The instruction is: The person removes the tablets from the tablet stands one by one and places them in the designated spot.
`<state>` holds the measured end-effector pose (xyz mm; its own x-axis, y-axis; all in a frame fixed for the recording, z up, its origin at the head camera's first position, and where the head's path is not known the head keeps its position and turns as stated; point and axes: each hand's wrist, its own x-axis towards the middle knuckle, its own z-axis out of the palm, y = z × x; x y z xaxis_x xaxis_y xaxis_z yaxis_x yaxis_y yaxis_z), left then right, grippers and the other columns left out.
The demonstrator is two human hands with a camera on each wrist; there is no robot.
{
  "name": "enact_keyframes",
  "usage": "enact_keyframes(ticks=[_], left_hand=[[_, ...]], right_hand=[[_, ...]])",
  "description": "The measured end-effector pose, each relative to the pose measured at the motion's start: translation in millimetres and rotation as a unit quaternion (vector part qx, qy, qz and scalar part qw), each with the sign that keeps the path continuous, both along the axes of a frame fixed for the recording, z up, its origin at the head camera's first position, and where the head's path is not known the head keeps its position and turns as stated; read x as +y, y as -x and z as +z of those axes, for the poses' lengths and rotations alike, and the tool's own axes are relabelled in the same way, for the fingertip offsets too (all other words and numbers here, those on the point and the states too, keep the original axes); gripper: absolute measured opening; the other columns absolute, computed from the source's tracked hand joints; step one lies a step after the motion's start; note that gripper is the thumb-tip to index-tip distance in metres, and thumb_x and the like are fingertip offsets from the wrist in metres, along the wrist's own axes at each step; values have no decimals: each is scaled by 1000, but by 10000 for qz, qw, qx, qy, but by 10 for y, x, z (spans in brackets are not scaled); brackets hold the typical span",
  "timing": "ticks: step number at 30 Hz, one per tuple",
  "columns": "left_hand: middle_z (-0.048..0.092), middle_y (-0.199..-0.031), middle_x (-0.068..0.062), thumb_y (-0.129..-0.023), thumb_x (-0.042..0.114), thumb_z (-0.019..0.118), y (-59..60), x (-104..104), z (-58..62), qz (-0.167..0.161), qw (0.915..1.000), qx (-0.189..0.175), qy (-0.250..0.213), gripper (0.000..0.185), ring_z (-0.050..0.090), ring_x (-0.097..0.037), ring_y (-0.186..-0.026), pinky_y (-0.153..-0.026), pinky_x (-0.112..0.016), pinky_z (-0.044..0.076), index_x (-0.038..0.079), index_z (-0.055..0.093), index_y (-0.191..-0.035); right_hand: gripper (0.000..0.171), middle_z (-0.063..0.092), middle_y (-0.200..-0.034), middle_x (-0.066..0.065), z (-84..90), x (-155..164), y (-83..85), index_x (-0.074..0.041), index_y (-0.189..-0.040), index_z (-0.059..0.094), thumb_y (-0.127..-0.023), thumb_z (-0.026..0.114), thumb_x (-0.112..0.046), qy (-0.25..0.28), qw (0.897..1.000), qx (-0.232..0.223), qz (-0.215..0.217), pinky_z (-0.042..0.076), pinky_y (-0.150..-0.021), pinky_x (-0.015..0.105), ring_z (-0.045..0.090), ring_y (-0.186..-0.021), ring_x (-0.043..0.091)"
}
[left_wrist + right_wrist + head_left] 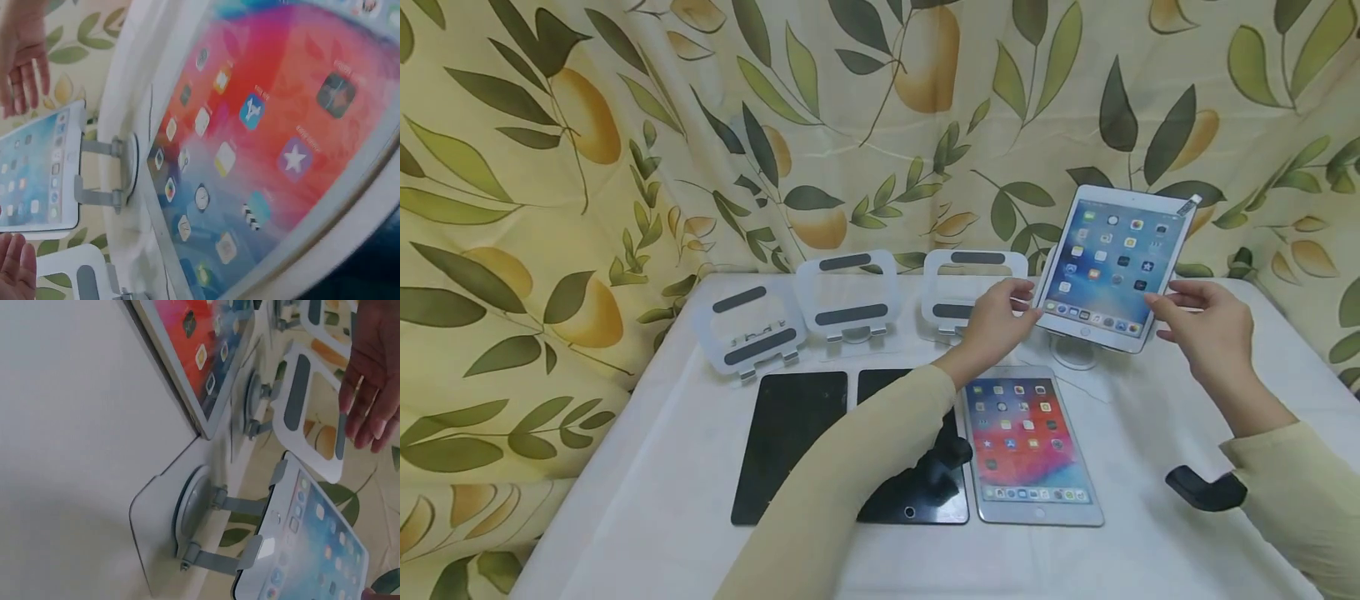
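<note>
Four tablets are out on the white table: three flat near the front, one lit tablet propped on a stand far right. The left hand, fingers loosely straight, touches its left edge; the right hand hovers just beside its right edge, fingers relaxed and slightly apart.

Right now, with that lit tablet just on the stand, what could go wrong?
1. Both hands, left hand and right hand, hover open at the propped tablet; on its narrow stand it might tip.
2. It would likely land on the lit tablet lying flat below.
3. The left sleeve crosses a dark tablet and could drag it.
</note>
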<state>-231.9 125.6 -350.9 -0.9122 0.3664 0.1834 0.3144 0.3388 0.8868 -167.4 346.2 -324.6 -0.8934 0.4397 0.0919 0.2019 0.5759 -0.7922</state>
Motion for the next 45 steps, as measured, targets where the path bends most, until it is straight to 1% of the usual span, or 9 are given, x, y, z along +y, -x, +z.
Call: enact_keyframes(ticks=[4, 7, 12, 15, 26, 31, 36, 41, 45], left_hand=[[62, -116, -2, -89, 15, 65, 32, 93, -2, 60, 9998, 17, 167, 39, 60, -8, -104, -84, -12, 46, 8, 55, -127], [59, -125, -2, -89, 17, 65, 41, 176, -11, 146, 9991, -226, 323, 45, 56, -11, -115, -93, -17, 44, 10, 53, -132], [51, -138, 1, -89, 22, 66, 65, 338, 32, 196, 9971, -625, 399, 55, 48, -12, -127, -100, -23, 42, 15, 45, -139], [50, -139, 2, -88, 23, 67, 101, 409, 63, 127, 9962, -847, 153, 59, 48, -12, -127, -101, -24, 42, 16, 42, -141], [49, -141, 1, -89, 22, 65, 236, 407, 71, -234, 9953, -895, 297, 61, 49, -12, -126, -101, -21, 40, 17, 38, -144], [51, -139, 2, -89, 21, 65, 233, 430, 92, -63, 9959, -883, 197, 56, 49, -12, -126, -101, -21, 40, 17, 44, -140], [48, -142, 5, -88, 21, 67, 194, 484, 107, 104, 9920, -1227, -284, 54, 45, -12, -129, -101, -24, 41, 20, 47, -138], [45, -145, 4, -87, 21, 68, 190, 499, 54, 38, 9875, -1395, -733, 58, 41, -12, -133, -104, -25, 39, 22, 44, -140], [46, -144, 3, -87, 21, 68, 209, 481, 26, -64, 9852, -1402, -986, 62, 43, -13, -132, -103, -25, 40, 20, 40, -143]], right_hand=[[71, 49, -119, 18, 27, 20, 82, 4, -143, 30, -93, 53, -41, -96, 9997, -202, -140, 48, -56, 9, 45, -71, -11], [74, 42, -136, 27, 38, 33, 132, 3, -145, 25, -93, 51, -42, -27, 9991, -375, -215, 49, -57, 9, 55, -91, 11], [76, 32, -143, 32, 90, 34, 224, 5, -147, 19, -95, 45, -44, -160, 9978, -593, -241, 51, -89, 37, 42, -123, 44], [73, 31, -142, 34, 115, 8, 273, 7, -145, 21, -96, 44, -41, -325, 9971, -639, -254, 38, -101, 54, 36, -127, 46], [73, 35, -131, 40, 140, -58, 277, 16, -139, 24, -96, 47, -38, -518, 9956, -773, 146, 39, -95, 59, 43, -118, 54], [71, 36, -135, 38, 157, -45, 304, 15, -141, 20, -97, 46, -35, -149, 9976, -663, 146, 38, -98, 56, 44, -122, 51], [68, 39, -130, 30, 147, 39, 348, 12, -143, 20, -96, 47, -30, 98, 9977, -666, 52, 43, -100, 43, 51, -112, 33], [65, 41, -118, 19, 115, 174, 344, 10, -142, 20, -96, 49, -26, -97, 9980, -600, 189, 52, -75, 15, 49, -91, 10], [49, 44, -105, 2, 57, 273, 302, -1, -134, 38, -95, 53, -25, 118, 9995, -120, 253, 51, -63, 11, 50, -78, -4]])
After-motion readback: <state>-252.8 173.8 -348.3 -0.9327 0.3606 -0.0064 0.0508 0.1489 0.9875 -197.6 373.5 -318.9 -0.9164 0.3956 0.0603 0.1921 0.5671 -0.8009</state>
